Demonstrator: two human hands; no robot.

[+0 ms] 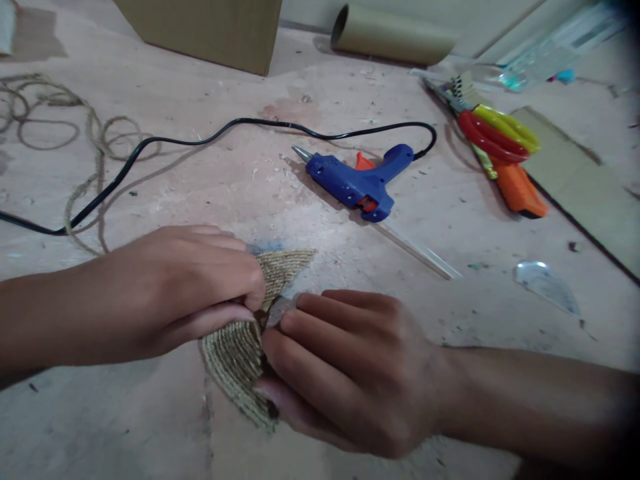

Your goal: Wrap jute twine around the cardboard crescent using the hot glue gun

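Cord-covered piece (233,363): rough, fibrous, matt ridges. Loose twine (95,133) over there, same coarse fibre. Glue gun (345,180): smooth plastic, slight sheen; nozzle (301,154) bare shiny metal. Cable (200,142) glossy. Tube (395,37), box (210,30): matt cardboard. Bench (140,413): dull, scuffed. Clear sliver (547,287): glossy, perhaps plastic; blurry from here.

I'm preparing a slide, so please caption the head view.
Left hand and right hand on a twine-covered piece, a blue glue gun lying beyond.
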